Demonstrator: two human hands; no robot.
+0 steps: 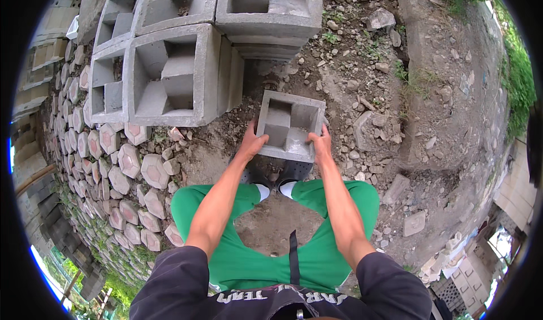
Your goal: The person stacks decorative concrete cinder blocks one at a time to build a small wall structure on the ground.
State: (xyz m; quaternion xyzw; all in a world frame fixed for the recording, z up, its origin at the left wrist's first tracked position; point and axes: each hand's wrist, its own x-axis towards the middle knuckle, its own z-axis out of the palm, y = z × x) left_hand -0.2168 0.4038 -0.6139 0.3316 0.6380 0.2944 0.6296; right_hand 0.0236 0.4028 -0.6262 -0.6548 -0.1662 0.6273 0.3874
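A grey hollow concrete block [277,114] is between my two hands, low down and just in front of my dark shoes. Its square open end faces up and shows stepped inner walls. My left hand [252,144] grips its left side, thumb over the near left corner. On the opposite side my right hand [321,143] is closed round the right edge, with the thumb on the rim. The fingers under and behind the block are partly hidden. Whether the block touches the ground I cannot tell.
Several similar concrete blocks [210,74] stand stacked at the far left, close to the held one. Hexagonal paving stones [154,171] cover the ground on the left. Rubble [370,130] and a low earthen ledge [438,116] lie to the right.
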